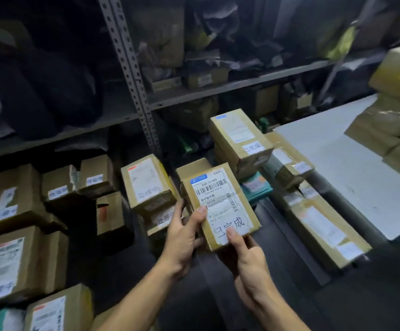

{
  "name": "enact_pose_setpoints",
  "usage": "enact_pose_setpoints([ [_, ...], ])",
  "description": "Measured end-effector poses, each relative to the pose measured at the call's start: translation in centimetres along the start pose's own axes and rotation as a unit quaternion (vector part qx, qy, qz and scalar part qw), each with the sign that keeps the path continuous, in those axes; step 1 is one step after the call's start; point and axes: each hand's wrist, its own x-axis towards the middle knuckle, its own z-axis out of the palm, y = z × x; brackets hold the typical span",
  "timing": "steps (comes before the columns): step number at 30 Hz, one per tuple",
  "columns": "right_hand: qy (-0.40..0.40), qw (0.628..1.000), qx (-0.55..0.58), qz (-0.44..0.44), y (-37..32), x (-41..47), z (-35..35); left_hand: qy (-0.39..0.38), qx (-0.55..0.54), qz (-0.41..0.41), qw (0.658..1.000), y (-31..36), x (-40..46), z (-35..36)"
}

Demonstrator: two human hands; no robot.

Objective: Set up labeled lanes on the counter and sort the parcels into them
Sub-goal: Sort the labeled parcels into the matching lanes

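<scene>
Parcels (19,204) left, shelving (132,75) behind, board (351,163) right.

A small parcel (220,206) of matt brown cardboard, bound with shiny clear tape, carries a smooth white paper shipping label (218,201) printed in black. Around it, other cardboard boxes (15,199) show the same dull brown surface with white paper stickers and glossy tape. The shelving upright (132,75) is grey painted metal, perforated with rows of holes. A flat white board (342,163) looks matt and lightly scuffed. The stacked boxes at far right (395,96) are wrapped in wrinkled, glossy tape or film.
</scene>
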Motion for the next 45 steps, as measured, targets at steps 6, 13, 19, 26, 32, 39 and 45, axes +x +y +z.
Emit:
enact_pose_setpoints([
  [6,0.057,0.998,-0.008,-0.023,-3.5,0.6,-5.7,-0.031,0.002,-0.029,0.999,-3.0,1.6,6.2],
  [13,0.092,0.995,0.002,-0.025,-6.1,1.2,-10.6,-0.055,0.022,-0.059,0.996,-6.0,2.9,11.7],
  [19,0.109,0.994,0.014,-0.015,-6.5,1.9,-12.7,-0.074,0.04,-0.089,0.992,-7.3,3.9,13.4],
  [26,0.114,0.993,0.009,-0.001,-5.7,2.8,-14.0,-0.085,0.078,-0.132,0.985,-8.7,4.7,12.7],
  [32,0.094,0.995,0.007,0.018,-4.7,3.6,-13.3,-0.06,0.071,-0.139,0.986,-8.6,5.0,11.3],
  [39,0.089,0.996,-0.002,0.023,-3.6,4.9,-11.6,-0.047,0.079,-0.132,0.987,-7.8,5.6,9.3],
  [45,0.086,0.996,-0.01,0.025,-3.3,5.3,-11.7,-0.046,0.067,-0.133,0.988,-7.9,5.8,8.9],
])
